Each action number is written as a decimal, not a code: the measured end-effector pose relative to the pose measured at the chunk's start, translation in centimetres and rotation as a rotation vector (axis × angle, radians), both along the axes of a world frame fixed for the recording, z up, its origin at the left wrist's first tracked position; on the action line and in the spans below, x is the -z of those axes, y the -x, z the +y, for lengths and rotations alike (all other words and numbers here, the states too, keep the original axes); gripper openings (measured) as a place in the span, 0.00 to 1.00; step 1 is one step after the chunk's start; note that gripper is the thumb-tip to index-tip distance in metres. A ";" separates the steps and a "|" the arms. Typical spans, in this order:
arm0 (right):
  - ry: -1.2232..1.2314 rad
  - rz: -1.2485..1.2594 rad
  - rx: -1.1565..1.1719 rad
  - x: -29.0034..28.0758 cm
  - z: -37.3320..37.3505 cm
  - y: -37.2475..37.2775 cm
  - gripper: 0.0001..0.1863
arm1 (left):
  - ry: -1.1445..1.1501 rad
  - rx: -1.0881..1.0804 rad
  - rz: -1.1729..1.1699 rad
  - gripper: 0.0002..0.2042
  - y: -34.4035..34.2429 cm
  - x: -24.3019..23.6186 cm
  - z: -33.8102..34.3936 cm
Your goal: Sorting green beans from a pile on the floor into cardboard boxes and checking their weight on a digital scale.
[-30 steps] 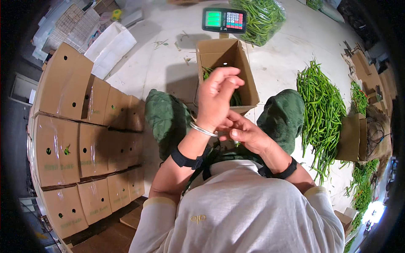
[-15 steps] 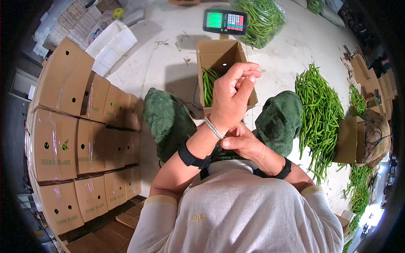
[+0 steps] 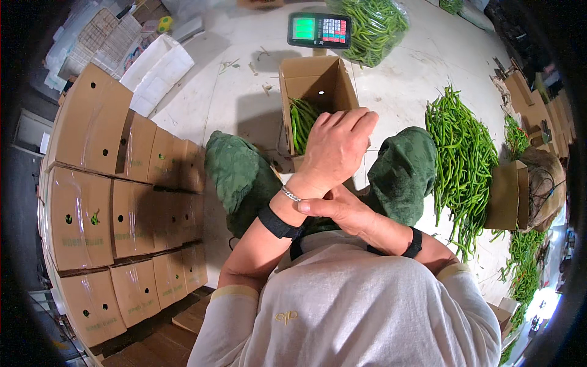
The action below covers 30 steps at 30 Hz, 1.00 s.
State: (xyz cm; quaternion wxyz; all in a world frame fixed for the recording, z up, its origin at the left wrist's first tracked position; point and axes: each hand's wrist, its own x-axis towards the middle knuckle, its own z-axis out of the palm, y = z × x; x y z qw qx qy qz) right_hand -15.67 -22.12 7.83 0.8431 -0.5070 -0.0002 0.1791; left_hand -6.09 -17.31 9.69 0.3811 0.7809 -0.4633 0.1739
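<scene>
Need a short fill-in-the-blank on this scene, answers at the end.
1. The bracelet is on the ____ arm.
2. The right hand has its thumb against the other arm's ____.
3. The scale's lit screen glows ____.
4. The loose pepper heap lies to the person's ____.

Missing words: left; wrist; green; right.
</scene>
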 end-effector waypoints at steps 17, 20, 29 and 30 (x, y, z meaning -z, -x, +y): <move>-0.016 0.054 -0.107 1.9 0.0 -0.5 0.36 | -0.031 -0.002 0.037 0.10 -0.7 0.1 -0.4; -0.022 0.047 -0.088 1.4 0.2 -0.5 0.35 | -0.003 -0.005 0.073 0.10 -0.9 0.1 -0.3; 0.074 0.038 -0.042 1.3 -1.5 -0.1 0.26 | -0.080 0.047 0.047 0.10 -1.3 -0.6 2.1; 0.116 0.022 -0.027 1.3 -2.1 -0.1 0.23 | -0.085 0.027 0.055 0.10 -1.5 -1.0 2.8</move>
